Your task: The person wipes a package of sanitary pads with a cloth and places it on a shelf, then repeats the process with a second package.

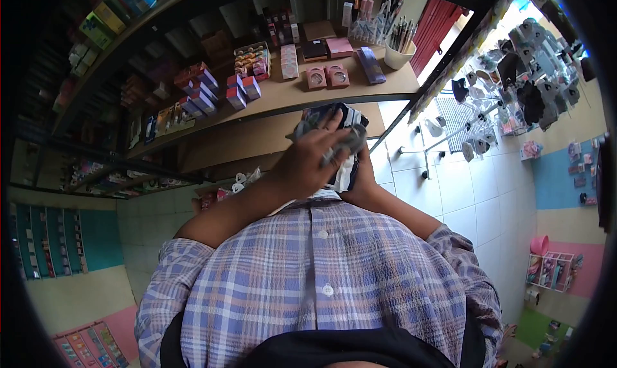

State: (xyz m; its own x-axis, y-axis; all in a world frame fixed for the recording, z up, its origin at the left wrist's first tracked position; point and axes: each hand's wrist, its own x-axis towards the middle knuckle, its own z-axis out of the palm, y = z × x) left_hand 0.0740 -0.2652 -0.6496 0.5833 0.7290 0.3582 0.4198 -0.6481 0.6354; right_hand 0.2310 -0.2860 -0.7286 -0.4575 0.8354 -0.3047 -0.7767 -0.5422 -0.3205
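Note:
Just in front of the shelf unit, both hands are together above the plaid shirt. My left hand [310,156] reaches in from the left side of the view, its fingers bent round a grey cloth [350,143] and pressing on a dark blue and white packet [353,116]. From the right side, my right hand [365,169] supports that packet from below and behind, and most of its fingers are hidden. A white piece [345,175] hangs between the hands. What the packet holds is too small and blurred to tell.
A wooden shelf [283,101] carries small boxes, pink compacts [337,76] and a white cup [397,56] of brushes. Its dark metal post [411,111] stands right of the hands. Further right is a wheeled rack [479,114] with hanging goods on the tiled floor.

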